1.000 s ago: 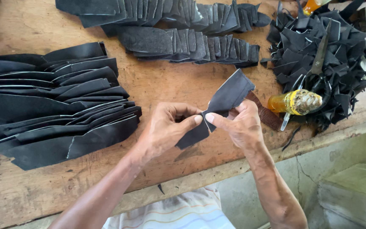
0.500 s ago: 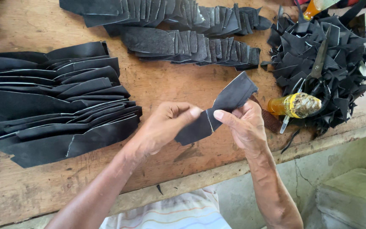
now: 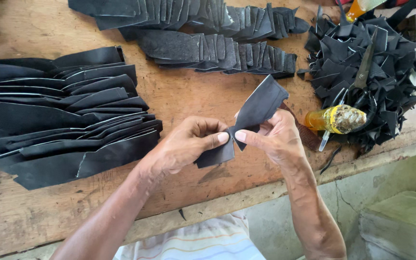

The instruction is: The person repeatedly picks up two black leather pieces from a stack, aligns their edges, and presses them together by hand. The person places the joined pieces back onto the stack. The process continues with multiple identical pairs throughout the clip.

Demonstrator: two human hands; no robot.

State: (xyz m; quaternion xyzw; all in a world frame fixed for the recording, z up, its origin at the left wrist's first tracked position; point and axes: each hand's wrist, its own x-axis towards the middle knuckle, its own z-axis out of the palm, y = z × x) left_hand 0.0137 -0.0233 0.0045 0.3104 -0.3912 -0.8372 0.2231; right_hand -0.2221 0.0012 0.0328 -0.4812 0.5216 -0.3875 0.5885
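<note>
Black rubber strip (image 3: 253, 118) is pinched at its narrow middle by both hands above the wooden bench (image 3: 184, 96): left hand (image 3: 184, 147) and right hand (image 3: 275, 137), thumbs nearly touching. Cut strips (image 3: 63, 120) lie left; scraps (image 3: 362, 72), scissors (image 3: 362, 77) and a yellow bottle (image 3: 335, 119) right.

Both forearms are bare to the elbow, with no sleeves, watch, rings or gloves on the left hand (image 3: 181, 149) or right hand (image 3: 278, 139). Below them shows a pale shirt (image 3: 203, 243) with thin blue, pink and yellow stripes.

No packages, labels, signs or screens in view, only bare work materials
</note>
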